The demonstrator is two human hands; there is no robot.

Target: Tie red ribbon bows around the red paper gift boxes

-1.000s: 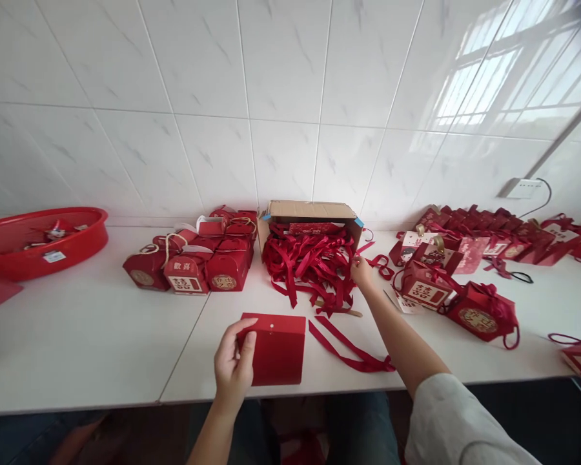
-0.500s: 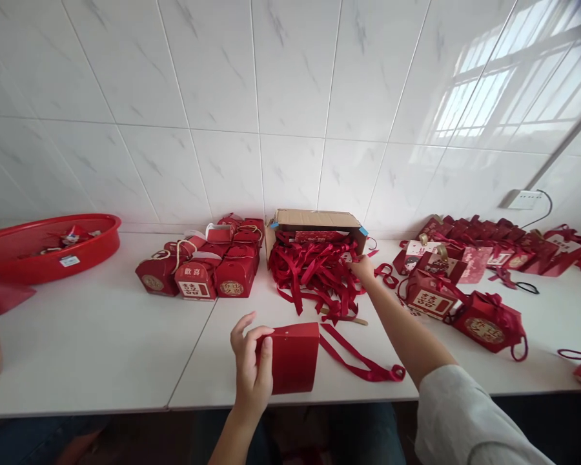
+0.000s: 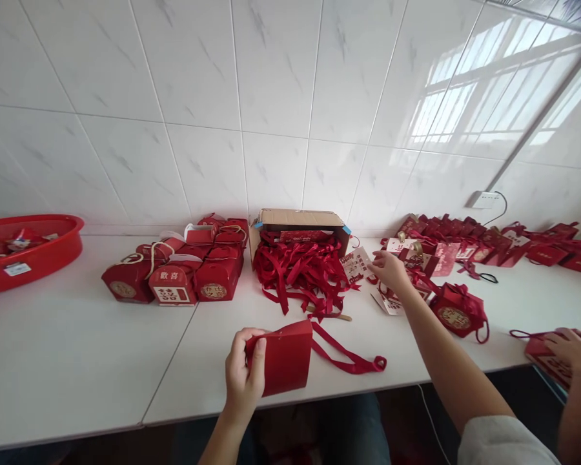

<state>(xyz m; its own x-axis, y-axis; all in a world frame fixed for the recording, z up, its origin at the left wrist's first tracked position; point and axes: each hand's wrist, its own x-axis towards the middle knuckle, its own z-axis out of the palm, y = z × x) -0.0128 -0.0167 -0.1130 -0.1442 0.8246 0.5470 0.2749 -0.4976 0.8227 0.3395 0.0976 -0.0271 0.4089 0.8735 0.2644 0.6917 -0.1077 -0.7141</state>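
Observation:
My left hand (image 3: 246, 365) is closed around the left side of a plain red paper box (image 3: 286, 357), held tilted at the table's front edge. Out over the right of the table, my right hand (image 3: 390, 270) pinches the edge of a cream printed card (image 3: 356, 266), beside the cardboard carton. A tangle of dark red ribbons (image 3: 303, 268) spills from that carton (image 3: 297, 218). One loose red ribbon (image 3: 348, 363) trails right from behind the box in my left hand. Another pale card (image 3: 388, 303) lies below my right hand.
Finished-looking red gift boxes (image 3: 175, 284) stand grouped at left, near a red basin (image 3: 43, 258). More boxes with ribbon handles (image 3: 458, 311) fill the right side. At far right, another person's hand (image 3: 574, 352) rests on a red box. A flat wooden stick (image 3: 336, 316) lies by the ribbons.
My right hand has moved right from the carton's edge, bringing the printed card out. My left hand keeps its hold on the red box. Another person's hands have appeared at far right as the view turned.

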